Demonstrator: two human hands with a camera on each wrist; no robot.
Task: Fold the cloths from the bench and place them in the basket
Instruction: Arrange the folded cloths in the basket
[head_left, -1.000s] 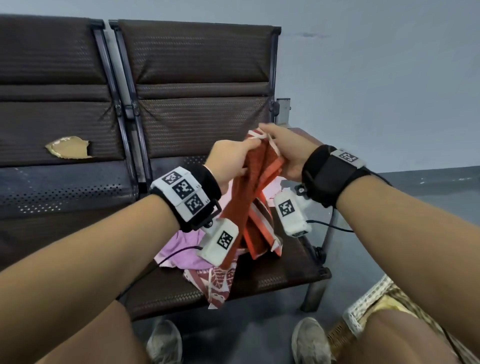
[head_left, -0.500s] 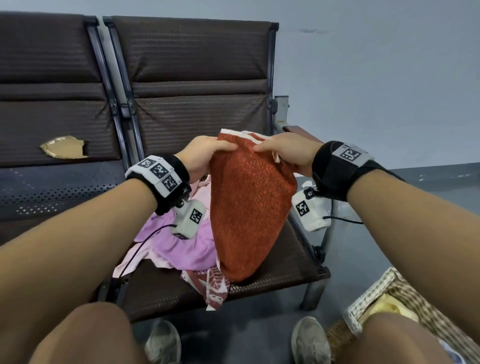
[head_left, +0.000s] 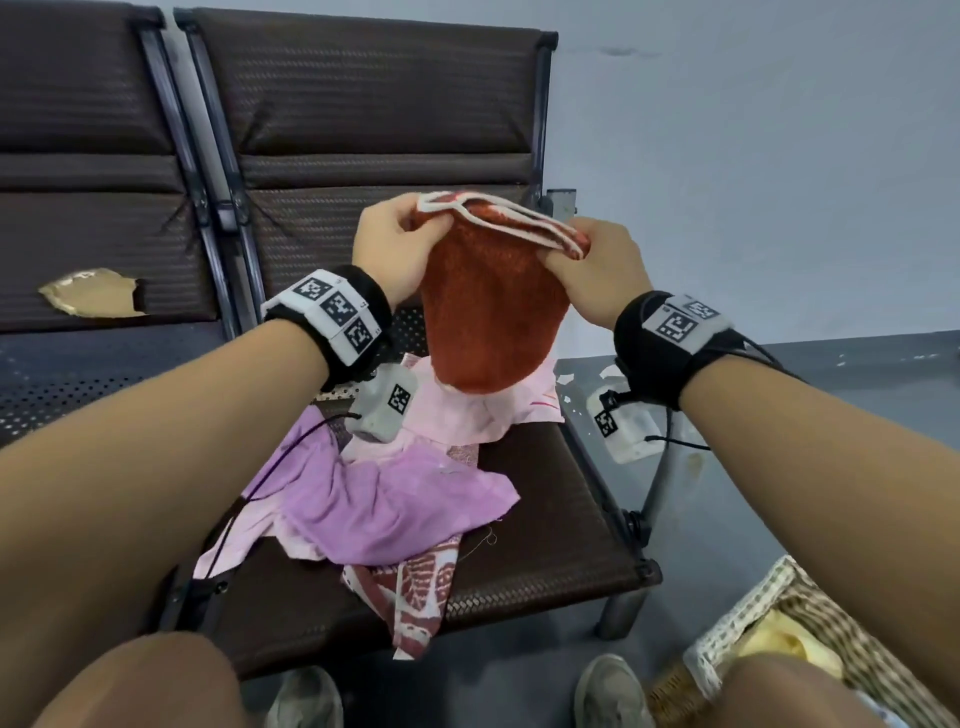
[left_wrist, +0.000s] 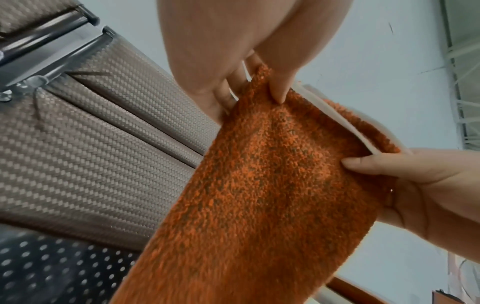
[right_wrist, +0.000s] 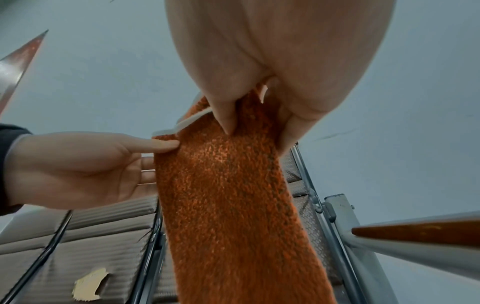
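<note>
I hold an orange-red terry cloth (head_left: 488, 306) with a white edge up in front of the bench back, doubled and hanging down. My left hand (head_left: 397, 244) pinches its top left corner, thumb in front (left_wrist: 279, 90). My right hand (head_left: 587, 260) pinches the top right corner (right_wrist: 233, 115). Below on the bench seat (head_left: 561, 530) lie a light pink cloth (head_left: 467, 415), a lilac cloth (head_left: 395, 504) and a red-and-white patterned cloth (head_left: 421, 587) hanging over the front edge. The wicker basket (head_left: 737, 613) stands on the floor at the lower right.
The bench has a second seat (head_left: 78, 374) on the left with a torn patch (head_left: 93, 293) in its backrest. A wooden armrest (right_wrist: 415, 232) juts out at the bench's right end. Something yellow (head_left: 784, 654) lies in the basket. My shoes (head_left: 608, 691) rest on the grey floor.
The bunched cloth was spread out between my hands and now hangs doubled. Both hands have risen and moved apart, lifting its lower end clear of the pile.
</note>
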